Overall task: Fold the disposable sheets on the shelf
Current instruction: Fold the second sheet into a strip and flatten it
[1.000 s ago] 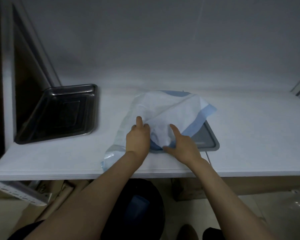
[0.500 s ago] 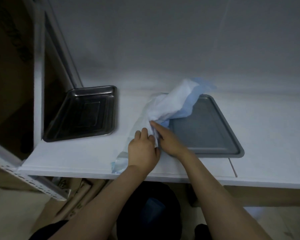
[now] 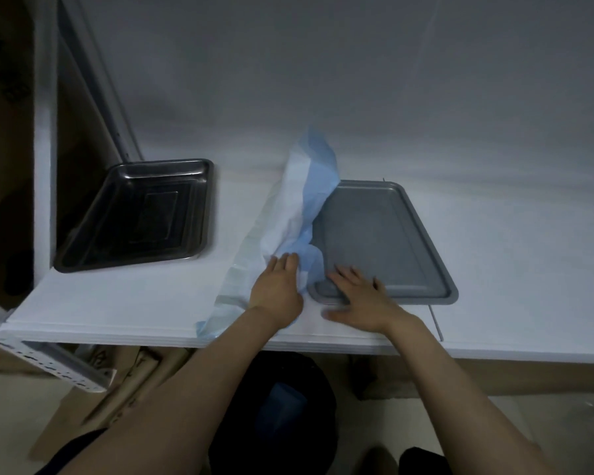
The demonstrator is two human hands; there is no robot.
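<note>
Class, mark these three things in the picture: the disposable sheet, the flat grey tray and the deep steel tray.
sheet [image 3: 297,204]: head view, on its raised white middle.
grey tray [image 3: 378,234]: head view, on its bare floor.
steel tray [image 3: 141,214]: head view, on its dark floor.

Left hand [image 3: 277,292] flat, palm down; right hand [image 3: 360,296] spread, fingers seemingly straight.

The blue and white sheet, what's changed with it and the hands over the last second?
The sheet was pulled left off the grey tray, which now lies mostly bare; the sheet stands bunched along the tray's left edge. The right hand let go of it and now lies flat on the tray's near corner. The left hand still presses the sheet down. The dark metal tray stayed put.
</note>
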